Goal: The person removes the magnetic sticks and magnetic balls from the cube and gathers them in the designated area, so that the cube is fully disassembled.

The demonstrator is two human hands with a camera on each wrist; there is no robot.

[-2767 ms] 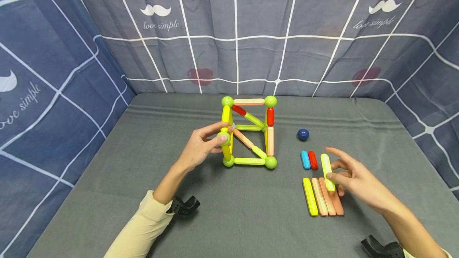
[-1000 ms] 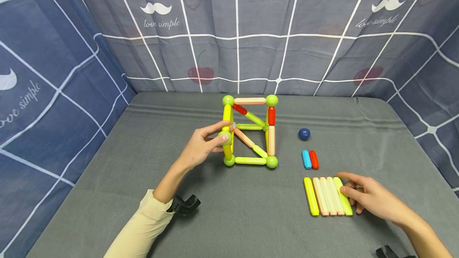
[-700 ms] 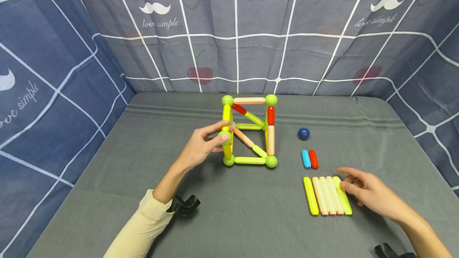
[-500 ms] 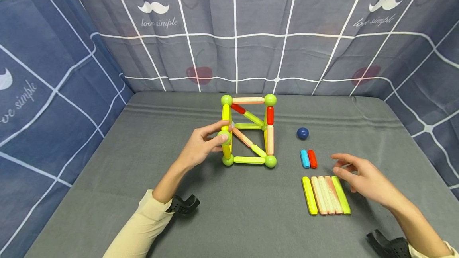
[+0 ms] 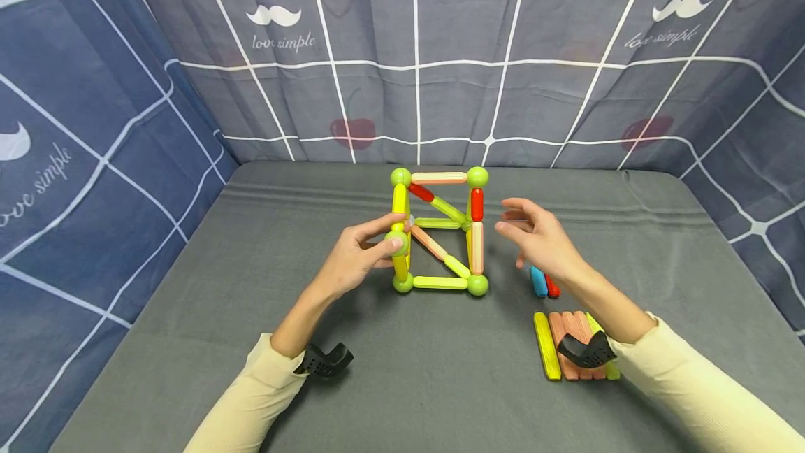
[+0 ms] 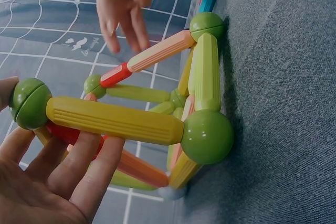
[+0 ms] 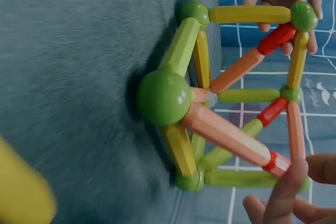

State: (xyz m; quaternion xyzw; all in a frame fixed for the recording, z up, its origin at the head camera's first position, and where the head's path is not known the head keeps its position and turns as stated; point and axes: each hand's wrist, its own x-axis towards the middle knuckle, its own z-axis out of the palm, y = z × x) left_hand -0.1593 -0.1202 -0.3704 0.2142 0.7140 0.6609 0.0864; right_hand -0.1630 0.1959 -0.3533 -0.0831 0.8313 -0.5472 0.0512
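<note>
A box-shaped frame of magnetic building sticks and balls (image 5: 477, 250) stands mid-table, with green balls at its corners and yellow, light green, pinkish and red sticks. My left hand (image 5: 353, 259) pinches it at the near upper left green ball (image 6: 31, 103), its fingers behind the yellow stick (image 6: 115, 120). Just right of the frame hovers my right hand (image 5: 544, 240), fingers loosely bent and holding nothing. In the right wrist view, the right-hand fingers (image 7: 283, 192) appear beside the red stick (image 7: 278, 163); I cannot tell whether they touch it.
Short blue (image 5: 539, 282) and red (image 5: 553, 288) sticks lie below the right hand. Nearer, a row of long sticks holds a yellow one (image 5: 547, 346) and several pinkish ones (image 5: 558, 331), partly under the right wrist camera (image 5: 586, 350). A patterned curtain (image 5: 453, 103) stands behind.
My right hand laid a light green stick at the row's right end, let go, and moved left and forward to the frame. It now covers the dark blue ball. The left hand stayed put.
</note>
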